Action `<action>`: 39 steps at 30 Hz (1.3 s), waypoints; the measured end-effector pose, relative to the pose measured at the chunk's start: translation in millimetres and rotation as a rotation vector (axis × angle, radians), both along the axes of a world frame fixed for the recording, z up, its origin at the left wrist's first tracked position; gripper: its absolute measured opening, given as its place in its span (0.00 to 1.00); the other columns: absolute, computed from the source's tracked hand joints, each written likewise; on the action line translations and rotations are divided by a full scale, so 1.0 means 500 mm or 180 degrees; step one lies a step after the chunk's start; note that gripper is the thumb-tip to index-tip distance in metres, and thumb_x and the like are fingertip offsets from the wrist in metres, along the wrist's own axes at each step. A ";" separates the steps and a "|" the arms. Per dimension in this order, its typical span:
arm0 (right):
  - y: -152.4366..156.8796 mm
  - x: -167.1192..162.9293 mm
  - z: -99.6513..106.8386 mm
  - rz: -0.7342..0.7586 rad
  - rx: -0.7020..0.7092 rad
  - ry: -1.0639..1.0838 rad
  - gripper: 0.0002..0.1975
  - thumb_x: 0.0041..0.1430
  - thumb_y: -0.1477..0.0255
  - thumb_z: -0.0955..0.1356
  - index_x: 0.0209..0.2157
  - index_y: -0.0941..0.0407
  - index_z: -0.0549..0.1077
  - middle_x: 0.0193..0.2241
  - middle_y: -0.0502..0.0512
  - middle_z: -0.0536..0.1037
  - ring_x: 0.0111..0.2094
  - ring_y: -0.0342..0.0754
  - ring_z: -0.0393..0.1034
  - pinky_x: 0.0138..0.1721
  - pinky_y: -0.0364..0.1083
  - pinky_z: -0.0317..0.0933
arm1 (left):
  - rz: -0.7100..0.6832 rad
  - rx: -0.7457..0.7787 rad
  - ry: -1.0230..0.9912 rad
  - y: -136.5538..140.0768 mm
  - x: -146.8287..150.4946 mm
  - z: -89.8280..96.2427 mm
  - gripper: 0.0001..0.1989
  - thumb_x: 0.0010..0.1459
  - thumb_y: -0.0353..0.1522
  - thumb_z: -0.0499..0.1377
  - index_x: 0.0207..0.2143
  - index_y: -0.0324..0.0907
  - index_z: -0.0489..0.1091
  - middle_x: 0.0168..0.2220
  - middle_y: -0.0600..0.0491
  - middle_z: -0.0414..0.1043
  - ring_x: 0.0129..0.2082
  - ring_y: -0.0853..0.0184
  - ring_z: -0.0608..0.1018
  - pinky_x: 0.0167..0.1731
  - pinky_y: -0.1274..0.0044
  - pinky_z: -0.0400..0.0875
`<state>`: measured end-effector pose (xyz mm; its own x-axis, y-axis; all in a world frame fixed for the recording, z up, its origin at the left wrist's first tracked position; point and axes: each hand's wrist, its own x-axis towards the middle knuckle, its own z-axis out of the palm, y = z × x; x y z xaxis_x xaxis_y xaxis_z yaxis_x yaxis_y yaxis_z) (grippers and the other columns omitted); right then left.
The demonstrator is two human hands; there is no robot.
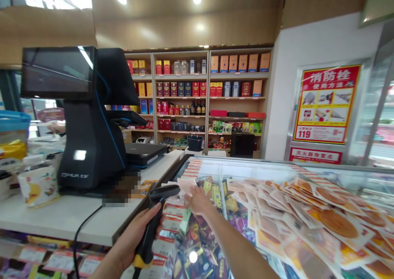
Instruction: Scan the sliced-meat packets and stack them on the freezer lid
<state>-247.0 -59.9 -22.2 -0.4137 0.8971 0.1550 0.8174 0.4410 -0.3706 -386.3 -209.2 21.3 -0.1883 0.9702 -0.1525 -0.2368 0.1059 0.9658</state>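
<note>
My left hand (143, 229) is wrapped round a black and yellow barcode scanner (149, 234), which stands upright with its head pointing right. Just right of the scanner head, my right hand (198, 200) has its fingers closed on a pale price tag (186, 185); whatever print it bears is too blurred to read. Below both hands, a strip of red and white price labels (172, 223) runs along the edge of a glass-sided case. Small wrapped sweets (197, 240) in many colours fill the compartment under my right forearm.
Flat packets of round snacks (335, 223) are heaped on the right. At left, a black checkout terminal (89, 147) stands on a white counter (89, 217), beside a white pouch (38, 186) and a black cable (80, 229). Shelves of boxed goods (181, 88) line the back wall.
</note>
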 end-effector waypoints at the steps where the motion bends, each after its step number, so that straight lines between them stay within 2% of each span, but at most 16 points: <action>1: 0.006 0.014 0.004 -0.0077 0.0027 0.0006 0.28 0.53 0.56 0.53 0.54 0.53 0.52 0.56 0.58 0.52 0.56 0.59 0.42 0.50 0.63 0.39 | -0.0011 0.0003 0.0010 0.001 0.004 0.000 0.16 0.45 0.42 0.57 0.20 0.37 0.64 0.14 0.57 0.62 0.13 0.77 0.64 0.14 0.85 0.60; 4: 0.026 0.098 0.020 -0.0506 0.0311 -0.0210 0.27 0.50 0.62 0.58 0.52 0.55 0.55 0.56 0.60 0.53 0.55 0.58 0.44 0.49 0.61 0.42 | -0.0071 -0.0017 0.0012 0.004 0.016 0.000 0.16 0.44 0.42 0.57 0.20 0.37 0.64 0.14 0.57 0.62 0.13 0.77 0.63 0.13 0.85 0.59; 8: 0.044 0.234 0.027 -0.1130 0.0527 -0.0709 0.21 0.49 0.68 0.60 0.45 0.60 0.64 0.48 0.65 0.65 0.51 0.58 0.53 0.46 0.60 0.47 | -0.0027 -0.0044 0.0022 0.007 0.024 0.000 0.16 0.44 0.42 0.57 0.20 0.36 0.64 0.14 0.56 0.62 0.13 0.77 0.64 0.13 0.85 0.59; 11: 0.045 0.284 0.017 -0.1132 0.0548 -0.0927 0.16 0.52 0.68 0.58 0.38 0.58 0.70 0.41 0.63 0.72 0.46 0.56 0.61 0.46 0.61 0.45 | -0.0071 -0.0029 0.0079 0.008 0.021 -0.003 0.16 0.45 0.42 0.57 0.21 0.36 0.64 0.15 0.56 0.63 0.14 0.77 0.64 0.14 0.85 0.59; 15: 0.028 0.279 0.000 -0.0827 0.0667 -0.0964 0.16 0.54 0.70 0.55 0.35 0.57 0.71 0.37 0.60 0.74 0.42 0.53 0.65 0.48 0.59 0.42 | -0.0165 0.0048 0.0187 0.005 0.010 -0.008 0.17 0.45 0.43 0.56 0.23 0.37 0.65 0.17 0.56 0.63 0.15 0.77 0.64 0.14 0.84 0.59; 21: -0.007 0.262 0.004 -0.0185 0.0693 -0.0889 0.16 0.54 0.68 0.55 0.34 0.54 0.71 0.35 0.56 0.75 0.40 0.51 0.66 0.41 0.51 0.52 | -0.0199 0.0006 0.0225 -0.004 0.005 -0.013 0.17 0.45 0.43 0.56 0.21 0.37 0.63 0.16 0.57 0.61 0.14 0.77 0.63 0.14 0.84 0.58; 22: -0.008 0.262 0.009 -0.0205 0.0696 -0.0827 0.16 0.53 0.67 0.55 0.35 0.54 0.71 0.34 0.57 0.75 0.40 0.50 0.67 0.39 0.49 0.54 | -0.0214 0.0022 0.0212 -0.004 0.006 -0.013 0.16 0.45 0.43 0.56 0.21 0.37 0.63 0.17 0.57 0.61 0.14 0.77 0.63 0.15 0.84 0.58; 24: -0.005 0.260 0.020 -0.0590 0.0633 -0.0686 0.16 0.52 0.65 0.56 0.37 0.56 0.69 0.36 0.60 0.74 0.40 0.52 0.66 0.37 0.48 0.56 | -0.0225 0.0066 0.0210 -0.005 0.010 -0.012 0.15 0.45 0.42 0.56 0.22 0.37 0.63 0.18 0.57 0.63 0.15 0.77 0.64 0.15 0.84 0.58; 26: 0.003 0.251 0.028 -0.1140 0.0483 -0.0605 0.21 0.49 0.60 0.59 0.40 0.60 0.67 0.37 0.64 0.73 0.41 0.56 0.65 0.37 0.52 0.55 | -0.0243 0.0092 0.0240 -0.006 0.016 -0.009 0.15 0.45 0.42 0.56 0.23 0.37 0.64 0.18 0.57 0.63 0.15 0.77 0.64 0.15 0.84 0.58; 28: 0.011 0.235 0.031 -0.1382 0.0329 -0.0600 0.26 0.45 0.57 0.61 0.41 0.62 0.65 0.36 0.67 0.73 0.42 0.60 0.64 0.39 0.56 0.54 | -0.0281 0.0080 0.0244 -0.008 0.025 -0.003 0.15 0.46 0.42 0.56 0.23 0.37 0.64 0.18 0.57 0.64 0.15 0.76 0.65 0.15 0.84 0.58; 30: 0.017 0.217 0.029 -0.1276 0.0252 -0.0497 0.26 0.43 0.59 0.64 0.42 0.62 0.64 0.35 0.66 0.74 0.42 0.60 0.64 0.39 0.56 0.54 | -0.0302 0.0064 0.0234 -0.010 0.033 0.002 0.15 0.46 0.42 0.56 0.23 0.37 0.63 0.18 0.57 0.64 0.15 0.76 0.65 0.14 0.83 0.58; 33: 0.019 0.203 0.023 -0.0921 0.0068 -0.0126 0.23 0.39 0.63 0.66 0.40 0.59 0.65 0.35 0.62 0.74 0.40 0.55 0.66 0.37 0.49 0.56 | -0.0357 0.0058 0.0265 -0.008 0.042 0.003 0.15 0.46 0.41 0.56 0.22 0.37 0.63 0.18 0.56 0.63 0.15 0.76 0.65 0.14 0.83 0.59; 39: 0.010 0.224 0.008 -0.0548 -0.0087 0.0442 0.23 0.27 0.67 0.71 0.32 0.56 0.69 0.32 0.55 0.76 0.35 0.52 0.68 0.32 0.44 0.58 | -0.0303 0.0215 0.0052 0.031 0.042 -0.005 0.16 0.46 0.42 0.56 0.24 0.36 0.63 0.18 0.57 0.63 0.15 0.77 0.65 0.15 0.84 0.59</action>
